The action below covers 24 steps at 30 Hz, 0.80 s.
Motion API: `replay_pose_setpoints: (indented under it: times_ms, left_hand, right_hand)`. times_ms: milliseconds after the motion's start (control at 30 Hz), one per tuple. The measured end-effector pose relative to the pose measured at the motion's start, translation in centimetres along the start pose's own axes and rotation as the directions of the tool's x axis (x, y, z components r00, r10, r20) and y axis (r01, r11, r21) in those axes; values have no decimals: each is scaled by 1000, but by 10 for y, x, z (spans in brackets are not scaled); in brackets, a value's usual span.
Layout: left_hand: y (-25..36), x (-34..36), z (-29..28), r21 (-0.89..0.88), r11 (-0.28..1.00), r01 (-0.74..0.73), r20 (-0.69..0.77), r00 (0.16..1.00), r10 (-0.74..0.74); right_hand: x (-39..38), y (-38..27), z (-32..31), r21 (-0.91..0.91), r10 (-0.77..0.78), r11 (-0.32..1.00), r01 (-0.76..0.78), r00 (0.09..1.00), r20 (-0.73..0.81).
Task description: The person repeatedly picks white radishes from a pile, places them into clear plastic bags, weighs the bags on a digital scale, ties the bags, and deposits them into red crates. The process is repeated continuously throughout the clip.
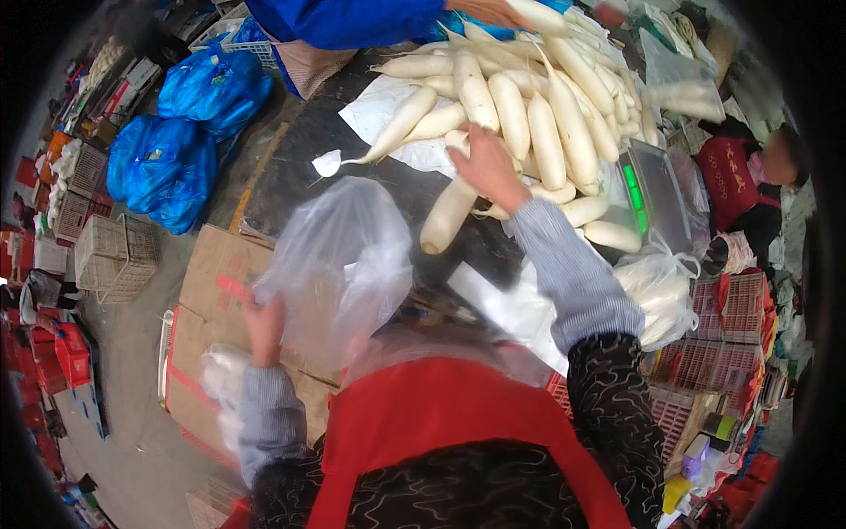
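Note:
My left hand (264, 326) is closed on the edge of a clear plastic bag (344, 256), which hangs puffed out and slightly blurred above a cardboard box. My right hand (489, 167) reaches over the front of a heap of white radishes (573, 123), its fingers wrapped round one white radish (448, 216). That radish points down toward me, its thick end on the dark tabletop (300, 167). More radishes lie close around the hand, some on white paper.
A blue-sleeved arm (352, 18) of another person reaches over the heap's far side. Right of the heap stands a scale (656, 194) with a green display, near a filled plastic bag (656, 291). The cardboard box (216, 273) and blue bags (167, 167) are at left.

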State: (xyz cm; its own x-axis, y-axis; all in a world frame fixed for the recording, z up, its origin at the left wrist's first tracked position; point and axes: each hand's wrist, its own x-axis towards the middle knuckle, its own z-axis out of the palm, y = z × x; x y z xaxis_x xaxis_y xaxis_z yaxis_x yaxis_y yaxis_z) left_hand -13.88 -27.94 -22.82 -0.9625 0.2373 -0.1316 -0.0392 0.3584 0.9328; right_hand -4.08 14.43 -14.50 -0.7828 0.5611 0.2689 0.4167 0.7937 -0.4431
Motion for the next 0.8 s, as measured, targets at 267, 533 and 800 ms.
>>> replay_pose_setpoints:
  times_ms: [267,533,800]
  left_hand:
    - [-1,-16,-28,-129,971,199,80,979,-190]
    - [-9,-33,-50,42,990,132,75,988,-135]
    - [96,-36,-1,-239,967,90,318,948,-9]
  right_hand:
    - [154,84,65,-733,28,680,26,998,61]
    - [196,104,77,-528,123,845,-83,992,41]
    - [144,48,5,256,-218,923,286,940,-263]
